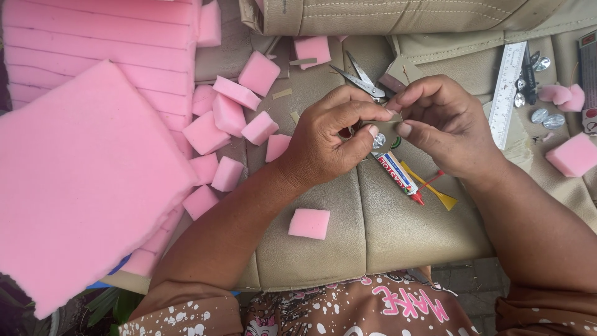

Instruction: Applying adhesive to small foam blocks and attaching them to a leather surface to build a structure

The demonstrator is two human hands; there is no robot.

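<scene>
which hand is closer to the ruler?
Right. The right hand sits just left of the ruler, nearly touching it. The left hand is farther left, beyond the right hand.

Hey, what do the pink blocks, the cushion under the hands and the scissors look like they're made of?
Pink blocks: soft foam, going by the matte, porous, rough-cut faces. Cushion: beige leather or a vinyl imitation; it shows a slight sheen, stitched seams and puffed panels, but which one is unclear. Scissors: bare metal, with grey shiny blades.
</scene>
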